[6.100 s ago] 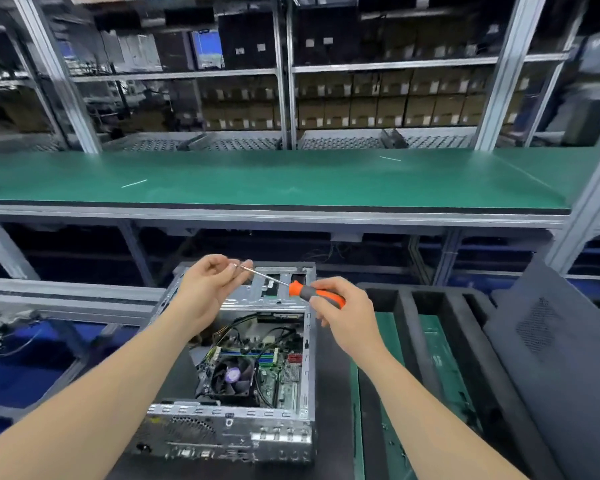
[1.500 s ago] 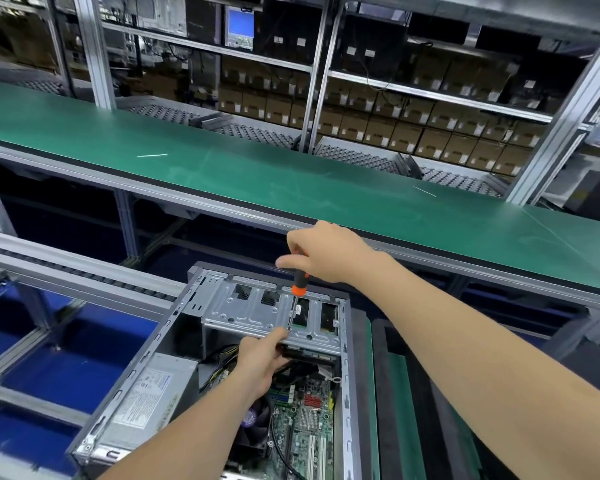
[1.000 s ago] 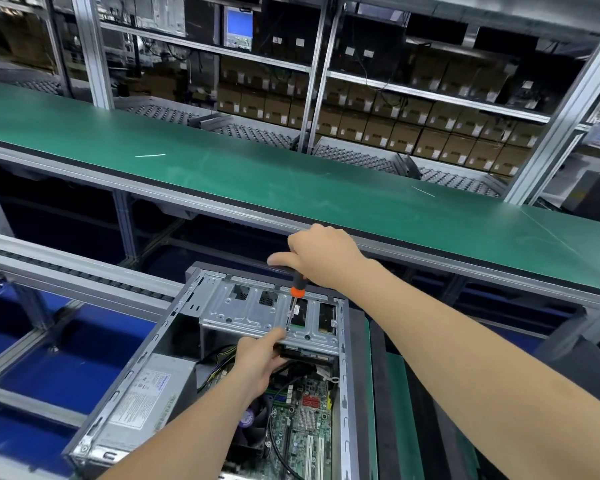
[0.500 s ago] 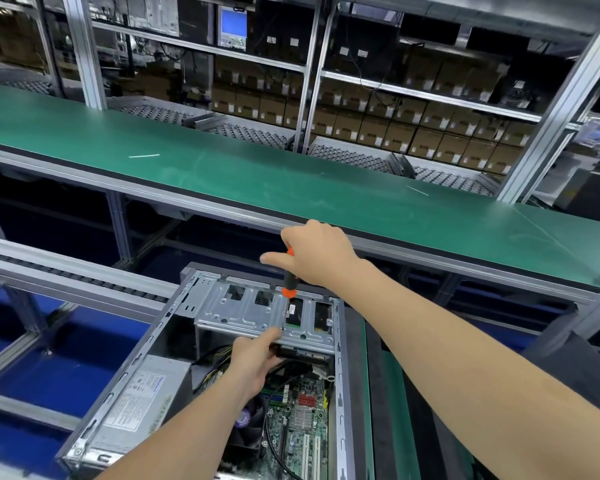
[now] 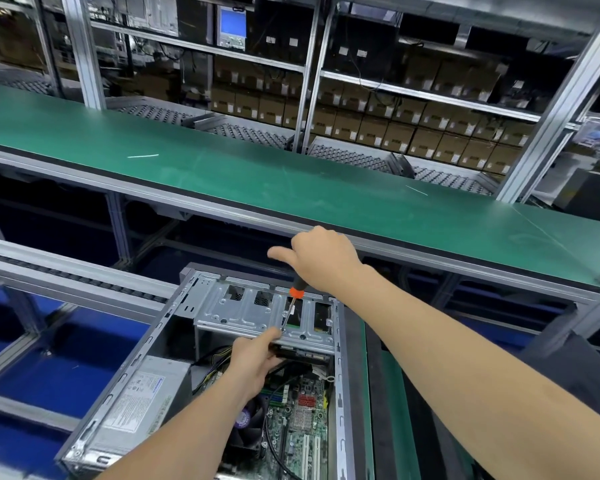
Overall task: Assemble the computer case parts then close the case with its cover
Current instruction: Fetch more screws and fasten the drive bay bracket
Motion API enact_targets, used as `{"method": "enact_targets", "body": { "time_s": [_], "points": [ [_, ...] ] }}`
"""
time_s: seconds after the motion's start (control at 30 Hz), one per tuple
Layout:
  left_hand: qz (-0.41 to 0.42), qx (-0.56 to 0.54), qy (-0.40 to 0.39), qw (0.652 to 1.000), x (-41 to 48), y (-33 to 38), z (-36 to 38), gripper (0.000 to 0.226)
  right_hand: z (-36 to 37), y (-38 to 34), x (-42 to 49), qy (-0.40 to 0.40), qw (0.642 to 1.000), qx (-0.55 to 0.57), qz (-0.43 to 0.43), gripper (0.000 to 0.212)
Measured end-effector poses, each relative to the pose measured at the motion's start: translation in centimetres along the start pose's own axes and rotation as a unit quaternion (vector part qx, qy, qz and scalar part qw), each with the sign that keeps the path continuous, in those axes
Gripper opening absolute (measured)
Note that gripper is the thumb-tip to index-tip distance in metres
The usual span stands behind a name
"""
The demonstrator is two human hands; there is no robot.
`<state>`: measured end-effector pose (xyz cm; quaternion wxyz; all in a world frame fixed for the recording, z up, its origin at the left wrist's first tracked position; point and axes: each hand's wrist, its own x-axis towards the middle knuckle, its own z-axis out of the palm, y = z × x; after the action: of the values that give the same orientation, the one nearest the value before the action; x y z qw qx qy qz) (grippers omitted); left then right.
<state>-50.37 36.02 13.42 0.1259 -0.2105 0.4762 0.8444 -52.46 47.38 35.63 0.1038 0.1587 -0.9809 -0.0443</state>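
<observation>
An open grey metal computer case (image 5: pixel 168 344) is shown lying on its side at the lower centre of the view, its inside turned upward. A silver sheet-metal drive cage (image 5: pixel 243 311) is seated across the far end of the case.

The top of a screwdriver with an orange and black handle (image 5: pixel 296 292) is enclosed by the curled fingers of the right hand (image 5: pixel 321 261), with the thumb stuck out to the left. The tool is held nearly upright, and its thin shaft is brought down to the near edge of the cage. That same edge is gripped by the left hand (image 5: pixel 255 358), with the thumb laid on top right beside the screwdriver tip and the other fingers tucked underneath. Whether a screw sits under the tip cannot be told.

Inside the case, a grey boxed power supply with a white label (image 5: pixel 142 396) is placed along the left wall. A green motherboard (image 5: pixel 303 424) and a black cooling fan (image 5: pixel 248 424) are seen below the left hand. A black foam tray (image 5: pixel 378 393) is set just beside the case on the right. A long green conveyor belt (image 5: pixel 291 181) is stretched across the view behind the case, and metal shelving stacked with brown cardboard boxes (image 5: pixel 413 129) is seen beyond it.
</observation>
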Motion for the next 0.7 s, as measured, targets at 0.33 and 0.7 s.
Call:
{"method": "enact_targets", "body": {
  "time_s": [0.33, 0.7],
  "points": [
    [-0.004, 0.007, -0.010, 1.000, 0.1, -0.1, 0.0, 0.031, -1.4, 0.6, -0.1, -0.039, 0.994, 0.058, -0.081, 0.040],
    [-0.005, 0.000, -0.015, 1.000, 0.2, -0.1, -0.1, 0.028, -1.1, 1.5, -0.3, -0.096, 0.966, 0.164, -0.172, 0.014]
  ]
}}
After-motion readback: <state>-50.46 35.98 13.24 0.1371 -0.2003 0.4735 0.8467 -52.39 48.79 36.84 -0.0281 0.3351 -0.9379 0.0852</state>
